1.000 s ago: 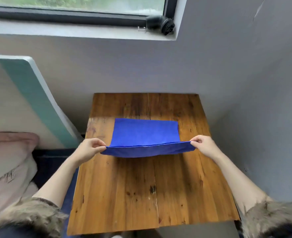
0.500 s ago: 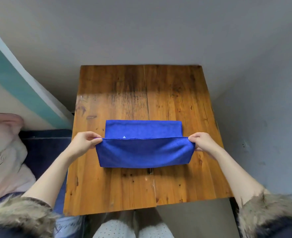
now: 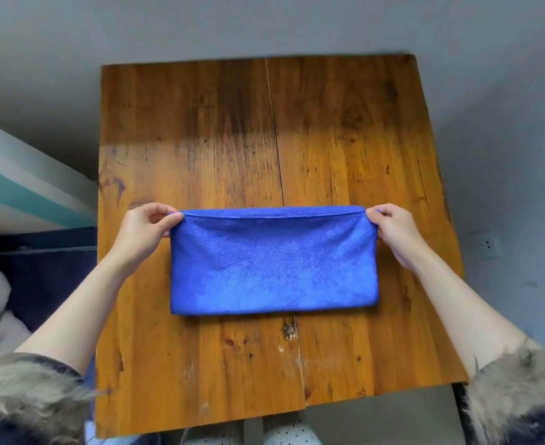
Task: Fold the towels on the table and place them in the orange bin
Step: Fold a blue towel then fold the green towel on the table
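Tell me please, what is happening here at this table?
A person is folding a blue towel on a wooden table. The towel lies flat, folded into a wide rectangle. The left hand pinches its far left corner and the right hand pinches its far right corner, where the edges meet. No orange bin shows in this view, so the towel is not yet put away.

A worn wooden tabletop point(image 3: 345, 139) of two broad planks, with a seam running near to far down its middle, has dark stains at the far side. A blue towel point(image 3: 274, 268), folded into a wide rectangle, lies flat on it, across the seam, toward the near half.
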The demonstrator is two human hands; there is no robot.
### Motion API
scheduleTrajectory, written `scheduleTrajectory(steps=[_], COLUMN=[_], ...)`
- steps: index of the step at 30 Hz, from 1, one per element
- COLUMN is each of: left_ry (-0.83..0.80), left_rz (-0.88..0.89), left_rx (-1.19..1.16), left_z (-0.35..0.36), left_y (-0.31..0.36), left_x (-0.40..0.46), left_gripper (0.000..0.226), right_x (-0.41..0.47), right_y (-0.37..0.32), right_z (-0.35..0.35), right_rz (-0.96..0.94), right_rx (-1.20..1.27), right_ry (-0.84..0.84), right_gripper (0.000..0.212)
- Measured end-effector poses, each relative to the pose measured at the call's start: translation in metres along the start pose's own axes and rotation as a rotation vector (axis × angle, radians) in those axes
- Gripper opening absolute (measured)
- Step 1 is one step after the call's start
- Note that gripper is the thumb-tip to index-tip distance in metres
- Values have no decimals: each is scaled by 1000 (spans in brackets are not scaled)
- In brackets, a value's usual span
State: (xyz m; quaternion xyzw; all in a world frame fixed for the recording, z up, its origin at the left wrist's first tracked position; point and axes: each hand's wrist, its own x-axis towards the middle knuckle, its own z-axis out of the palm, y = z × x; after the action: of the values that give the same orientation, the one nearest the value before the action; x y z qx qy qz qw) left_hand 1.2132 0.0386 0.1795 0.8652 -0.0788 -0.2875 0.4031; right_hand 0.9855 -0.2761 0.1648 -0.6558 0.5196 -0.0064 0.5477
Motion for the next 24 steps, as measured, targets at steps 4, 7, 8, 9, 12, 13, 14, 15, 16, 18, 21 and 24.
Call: scheduleTrajectory(steps=[4,7,8,9,12,13,14,15,16,18,21,24], left_ry=[-27,-16,-6,3,32,44,50,54,59,74,180,330], left_rz=[-17,-20,-20,-20,-27,-29,-31,-35,-38,-57,-32,192], left_rx=[-28,-62,-68,-68,-67,-61,-45,-18,12,67,188,466], left_z=[3,5,6,7,11,14,16,18,21,23,28,42], left_y=[-3,-7,-7,-7,-6,-6,-6,-9,-12,-20,-24,-18], left_x=[9,12,13,15,23,25,28,31,34,39,36,16], left_gripper=[18,15,14,14,11,10,9,9,8,8,16,33], right_x=[7,11,13,16,24,26,28,29,31,33,28,6], right_y=[5,5,6,6,7,7,7,8,9,12,12,9], right_z=[4,8,10,12,18,20,22,25,27,31,34,47], right_rz=[-97,-154,-155,-153,-158,-165,-168,-164,-158,-150,-192,-438], right_rx=[-54,-64,-61,-63,-121,-151,-181,-206,-223,-253,-344,-534], right_ry=[65,105,119,130,163,178,194,208,219,240,365,483], right_gripper=[7,10,11,12,13,15,17,19,19,18,23,38])
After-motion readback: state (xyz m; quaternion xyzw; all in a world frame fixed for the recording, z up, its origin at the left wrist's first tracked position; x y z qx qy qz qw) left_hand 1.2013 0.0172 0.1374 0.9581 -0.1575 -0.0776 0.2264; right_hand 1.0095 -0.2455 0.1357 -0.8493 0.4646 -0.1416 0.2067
